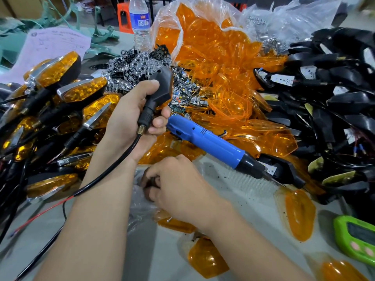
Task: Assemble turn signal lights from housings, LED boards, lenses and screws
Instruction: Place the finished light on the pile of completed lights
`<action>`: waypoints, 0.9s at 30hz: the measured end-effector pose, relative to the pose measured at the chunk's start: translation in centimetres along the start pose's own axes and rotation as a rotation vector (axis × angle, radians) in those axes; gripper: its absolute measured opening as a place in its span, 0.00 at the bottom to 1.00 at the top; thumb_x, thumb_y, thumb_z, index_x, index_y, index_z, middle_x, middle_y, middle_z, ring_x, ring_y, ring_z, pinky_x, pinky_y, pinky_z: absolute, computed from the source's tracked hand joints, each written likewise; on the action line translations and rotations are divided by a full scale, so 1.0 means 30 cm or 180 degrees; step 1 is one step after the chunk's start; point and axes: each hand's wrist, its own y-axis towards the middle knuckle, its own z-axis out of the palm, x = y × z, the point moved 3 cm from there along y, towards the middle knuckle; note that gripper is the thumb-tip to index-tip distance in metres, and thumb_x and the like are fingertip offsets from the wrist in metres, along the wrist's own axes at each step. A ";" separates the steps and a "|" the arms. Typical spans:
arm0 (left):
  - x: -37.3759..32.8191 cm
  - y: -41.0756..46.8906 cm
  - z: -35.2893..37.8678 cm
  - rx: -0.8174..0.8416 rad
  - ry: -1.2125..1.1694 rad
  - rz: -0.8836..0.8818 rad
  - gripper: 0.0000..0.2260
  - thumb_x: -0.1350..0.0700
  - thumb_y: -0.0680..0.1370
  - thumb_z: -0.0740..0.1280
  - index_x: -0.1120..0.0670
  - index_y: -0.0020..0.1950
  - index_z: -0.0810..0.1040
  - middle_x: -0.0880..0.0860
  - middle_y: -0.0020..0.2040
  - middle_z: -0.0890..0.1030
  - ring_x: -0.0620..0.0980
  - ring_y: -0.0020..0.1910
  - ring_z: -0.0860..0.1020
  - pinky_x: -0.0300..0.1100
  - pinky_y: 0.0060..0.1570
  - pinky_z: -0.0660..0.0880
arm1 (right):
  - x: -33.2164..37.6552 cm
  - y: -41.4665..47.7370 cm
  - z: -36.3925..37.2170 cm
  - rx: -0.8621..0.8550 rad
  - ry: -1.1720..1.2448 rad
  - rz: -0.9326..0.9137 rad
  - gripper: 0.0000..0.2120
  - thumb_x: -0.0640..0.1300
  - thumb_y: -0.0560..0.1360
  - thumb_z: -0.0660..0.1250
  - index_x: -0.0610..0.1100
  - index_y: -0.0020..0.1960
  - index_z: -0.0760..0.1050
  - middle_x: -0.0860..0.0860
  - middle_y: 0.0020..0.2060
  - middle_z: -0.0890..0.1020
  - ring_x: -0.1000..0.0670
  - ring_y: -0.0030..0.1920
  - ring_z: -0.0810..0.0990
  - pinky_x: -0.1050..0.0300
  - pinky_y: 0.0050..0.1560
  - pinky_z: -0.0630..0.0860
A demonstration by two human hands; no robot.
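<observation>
housing (pixel 160 88): black, was held above the piles, stem down | left hand (pixel 132 116): fingers wrapped round its stem | right hand (pixel 178 185): fingers curled at clear bag (pixel 140 207), grip contents undeterminable | blue screwdriver (pixel 205 140): lay on orange lenses (pixel 213 67)
</observation>
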 end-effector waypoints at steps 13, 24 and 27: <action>0.032 0.008 0.003 -0.0162 0.0322 -0.0161 0.10 0.51 0.85 0.60 0.56 0.52 0.73 0.55 0.32 0.75 0.45 0.22 0.69 0.33 0.19 0.64 | 0.001 -0.009 0.022 0.0127 -0.0523 -0.0268 0.18 0.37 0.76 0.66 0.53 0.60 0.85 0.49 0.42 0.85 0.45 0.40 0.72 0.45 0.56 0.70; 0.048 0.006 0.014 -0.0054 0.0373 -0.0238 0.08 0.51 0.86 0.61 0.55 0.50 0.73 0.55 0.32 0.76 0.45 0.22 0.69 0.33 0.19 0.64 | -0.021 -0.012 0.020 0.0250 -0.0147 0.0135 0.08 0.47 0.75 0.73 0.49 0.54 0.82 0.52 0.36 0.78 0.43 0.43 0.77 0.57 0.43 0.62; 0.049 0.008 0.011 -0.0075 0.0378 -0.0242 0.09 0.51 0.85 0.61 0.55 0.51 0.73 0.55 0.32 0.76 0.45 0.22 0.70 0.33 0.19 0.64 | -0.045 -0.009 0.020 0.0214 0.0196 0.0372 0.02 0.45 0.74 0.74 0.51 0.45 0.81 0.55 0.29 0.74 0.47 0.39 0.76 0.58 0.39 0.68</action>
